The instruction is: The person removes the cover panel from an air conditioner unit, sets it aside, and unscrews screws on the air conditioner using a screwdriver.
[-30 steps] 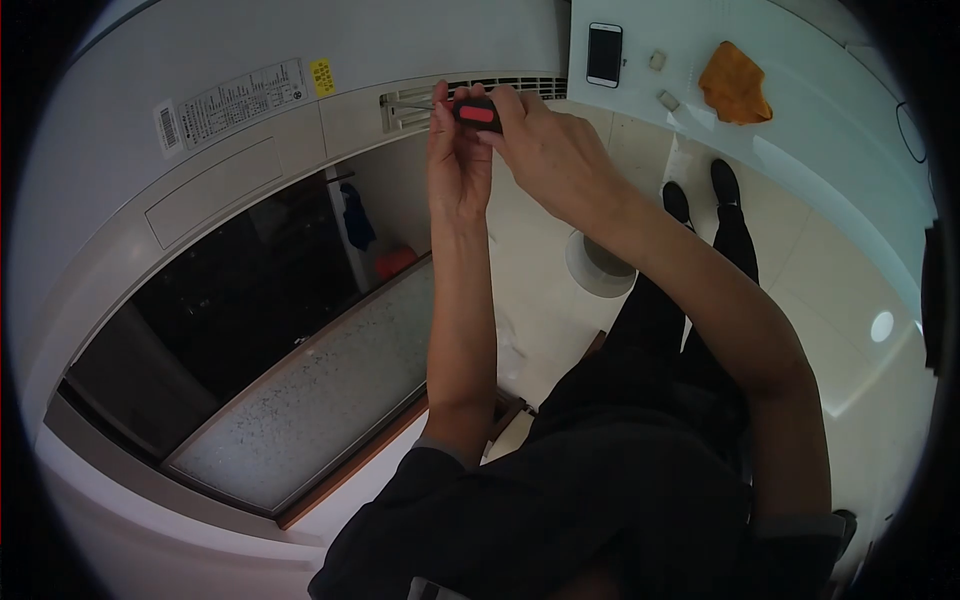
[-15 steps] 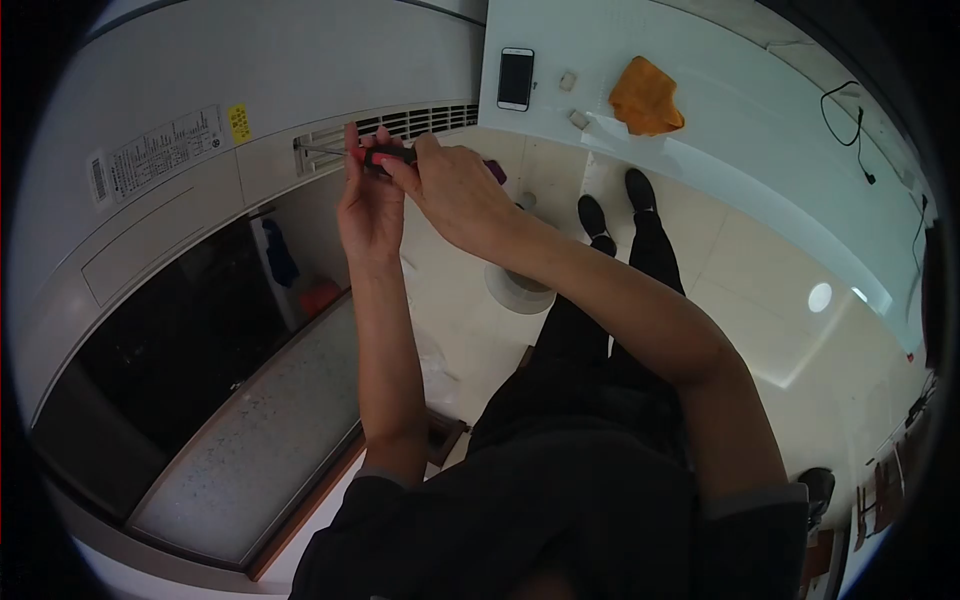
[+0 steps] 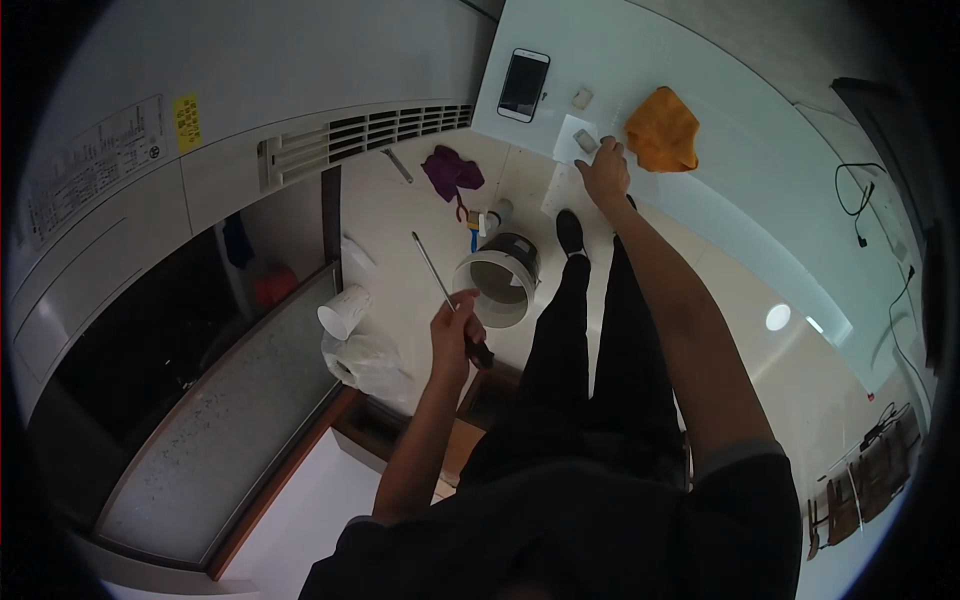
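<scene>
The left hand [image 3: 456, 326], near the centre of the frame, is closed around the screwdriver [image 3: 484, 353], whose bare shaft points up and to the left above the floor [image 3: 390, 235], just beside the bucket [image 3: 515, 247]. The right hand [image 3: 607, 178] reaches over the desk [image 3: 740, 152] at upper centre, its grip partly open, thumb and fingers apart around the near edge of a small pale block [image 3: 585, 141]; whether they touch it I cannot tell. A second block [image 3: 582, 98] lies just above, between the phone [image 3: 524, 86] and the orange cloth [image 3: 663, 130]. In the upper left, the pale unit [image 3: 218, 180] shows an uncovered recess [image 3: 285, 160] at the near end of its vent [image 3: 400, 122]. As for progress, the screwdriver is clear of the unit and neither hand is on it, so work at the recess looks paused, not clearly finished; both blocks lie loose on the desk. How much has been done inside the recess, and how much is left, cannot be told from here.
</scene>
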Tool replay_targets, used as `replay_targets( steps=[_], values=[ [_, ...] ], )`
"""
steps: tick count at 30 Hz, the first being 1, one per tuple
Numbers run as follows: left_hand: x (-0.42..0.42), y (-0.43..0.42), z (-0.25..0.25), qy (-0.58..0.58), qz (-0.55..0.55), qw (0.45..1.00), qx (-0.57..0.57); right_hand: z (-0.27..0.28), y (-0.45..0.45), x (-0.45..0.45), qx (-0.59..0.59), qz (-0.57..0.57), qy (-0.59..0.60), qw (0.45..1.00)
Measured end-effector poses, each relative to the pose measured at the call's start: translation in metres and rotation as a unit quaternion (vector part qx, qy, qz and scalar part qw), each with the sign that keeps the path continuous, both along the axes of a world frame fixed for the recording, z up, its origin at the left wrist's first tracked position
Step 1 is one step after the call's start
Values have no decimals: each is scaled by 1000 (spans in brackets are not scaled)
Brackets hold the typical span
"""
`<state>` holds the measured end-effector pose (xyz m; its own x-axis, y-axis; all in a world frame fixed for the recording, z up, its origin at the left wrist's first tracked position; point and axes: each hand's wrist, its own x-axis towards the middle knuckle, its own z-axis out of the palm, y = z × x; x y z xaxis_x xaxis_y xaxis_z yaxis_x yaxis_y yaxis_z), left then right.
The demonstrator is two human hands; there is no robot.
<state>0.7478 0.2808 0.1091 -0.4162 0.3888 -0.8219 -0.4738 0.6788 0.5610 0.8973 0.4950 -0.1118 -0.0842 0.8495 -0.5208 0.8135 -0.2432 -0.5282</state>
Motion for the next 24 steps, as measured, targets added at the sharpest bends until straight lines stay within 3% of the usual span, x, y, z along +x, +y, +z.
replay_targets(
  steps=[5, 9, 10, 11, 12, 14, 18, 19, 21, 23, 24],
  values=[
    [0, -38, -23, 4, -48, 997, -66, -36, 15, -14, 47, 42, -119, 991],
    [-9, -54, -22, 11, -29, 999, -34, -50, 12, -3, 120, 73, -77, 987],
    [-11, -51, -18, 1, -23, 999, -34, -37, 13, 1, -42, -27, 122, 991],
    [-16, -45, -15, 1, -19, 999, -33, -27, 15, -2, -201, -124, 320, 918],
    [-19, -39, -15, 6, -16, 999, -27, -7, 16, -6, -198, -118, 324, 917],
    [-23, -22, -18, 16, -4, 1000, 9, 48, 13, -12, -291, -185, 508, 790],
    [-17, 30, 3, 50, -2, 994, 96, 130, 6, -13, -256, -75, 542, 797],
    [-15, 41, 15, 58, 0, 989, 135, 155, 2, -12, -196, 11, 529, 826],
    [-9, 64, 66, 91, 35, 979, 180, 222, -4, -21, -126, 112, 524, 835],
    [-9, 71, 100, 109, 60, 969, 214, 285, -14, -23, -58, 240, 440, 863],
    [-12, 74, 107, 118, 42, 964, 236, 302, -15, -26, -54, 242, 444, 861]
  ],
)
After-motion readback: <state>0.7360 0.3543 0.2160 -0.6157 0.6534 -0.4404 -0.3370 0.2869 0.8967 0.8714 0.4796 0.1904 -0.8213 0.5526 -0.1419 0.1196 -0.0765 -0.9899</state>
